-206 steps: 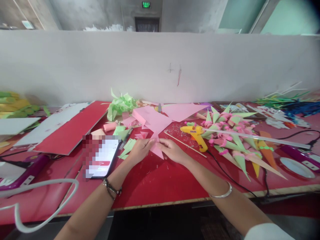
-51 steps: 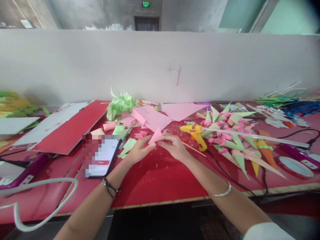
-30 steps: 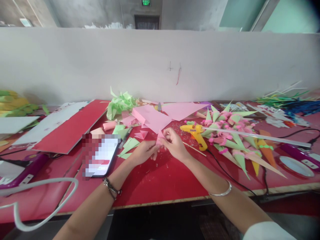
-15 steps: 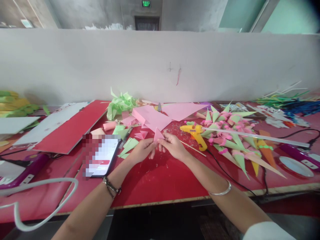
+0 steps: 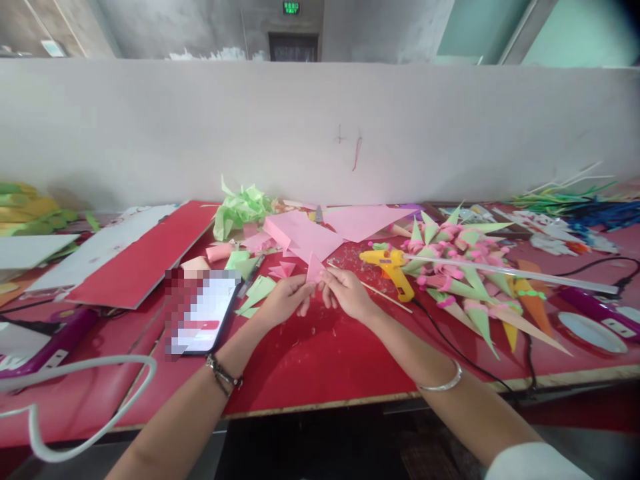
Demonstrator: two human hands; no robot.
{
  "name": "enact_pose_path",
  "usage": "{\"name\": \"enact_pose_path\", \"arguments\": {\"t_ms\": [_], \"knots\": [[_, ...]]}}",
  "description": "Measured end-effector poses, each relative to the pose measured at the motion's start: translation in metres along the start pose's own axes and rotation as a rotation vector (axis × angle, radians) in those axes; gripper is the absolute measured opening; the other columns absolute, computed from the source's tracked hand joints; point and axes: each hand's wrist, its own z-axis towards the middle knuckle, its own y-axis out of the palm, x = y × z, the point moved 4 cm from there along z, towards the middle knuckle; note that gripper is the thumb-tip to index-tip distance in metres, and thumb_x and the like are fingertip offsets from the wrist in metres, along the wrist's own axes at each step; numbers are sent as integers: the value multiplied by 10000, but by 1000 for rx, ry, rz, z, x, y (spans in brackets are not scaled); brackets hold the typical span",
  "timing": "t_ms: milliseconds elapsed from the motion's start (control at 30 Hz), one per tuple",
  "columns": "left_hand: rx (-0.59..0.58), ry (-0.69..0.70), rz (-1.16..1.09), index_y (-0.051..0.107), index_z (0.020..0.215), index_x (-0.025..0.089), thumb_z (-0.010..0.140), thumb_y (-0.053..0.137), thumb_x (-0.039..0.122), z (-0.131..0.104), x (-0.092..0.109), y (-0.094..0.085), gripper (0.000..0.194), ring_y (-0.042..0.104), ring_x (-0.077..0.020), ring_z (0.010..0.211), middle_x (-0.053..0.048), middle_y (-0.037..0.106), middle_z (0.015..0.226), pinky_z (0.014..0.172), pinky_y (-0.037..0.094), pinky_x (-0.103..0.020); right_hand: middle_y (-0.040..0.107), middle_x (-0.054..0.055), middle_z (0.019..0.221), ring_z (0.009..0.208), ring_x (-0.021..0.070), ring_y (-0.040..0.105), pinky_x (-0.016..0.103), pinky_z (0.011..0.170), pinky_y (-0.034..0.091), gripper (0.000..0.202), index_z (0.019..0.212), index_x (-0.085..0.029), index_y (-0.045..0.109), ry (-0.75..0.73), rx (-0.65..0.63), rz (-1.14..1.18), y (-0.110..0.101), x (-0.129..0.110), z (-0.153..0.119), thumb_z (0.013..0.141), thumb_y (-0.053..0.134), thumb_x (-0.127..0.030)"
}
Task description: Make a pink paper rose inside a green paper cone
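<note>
A small folded piece of pink paper (image 5: 313,268), pointed at the top, is held above the red tabletop (image 5: 320,373). My left hand (image 5: 290,298) pinches its left lower side between thumb and fingers. My right hand (image 5: 347,292) is closed on its right edge, the fingers curled below. Just behind lie larger pink paper sheets (image 5: 310,233). Left of my hands are a small folded pink paper piece (image 5: 283,269) and green paper pieces (image 5: 259,293). A thin stick (image 5: 387,297) rests to the right.
A yellow glue gun (image 5: 393,267) with a long clear glue stick stands right, its cable running to the front edge. Beyond it is a pile of green and pink paper cones (image 5: 465,267). A phone (image 5: 210,313) lies left, near a red board (image 5: 150,253). Crumpled green paper (image 5: 243,210) sits behind.
The pink paper has turned slightly and shows narrower now. My right fingers have shifted a little along its edge; my left hand stays almost where it was.
</note>
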Motion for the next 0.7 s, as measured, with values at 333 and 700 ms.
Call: {"name": "enact_pose_path", "arguments": {"t_ms": [333, 700], "knots": [[119, 43, -5, 467, 489, 143, 779, 444, 368, 0, -4, -3, 368, 374, -48, 365, 59, 421, 380, 396, 284, -164, 416, -76, 348, 300, 39, 352, 153, 360, 279, 338, 600, -164, 453, 2, -163, 0, 8, 3, -4, 832, 380, -399], [369, 74, -46, 412, 560, 155, 761, 479, 329, -2, -4, -14, 274, 311, -53, 455, 68, 324, 491, 441, 264, -175, 456, -68, 398, 362, 44, 402, 171, 445, 330, 282, 628, -150, 485, 14, -342, 49, 13, -1, -7, 824, 419, -341]]}}
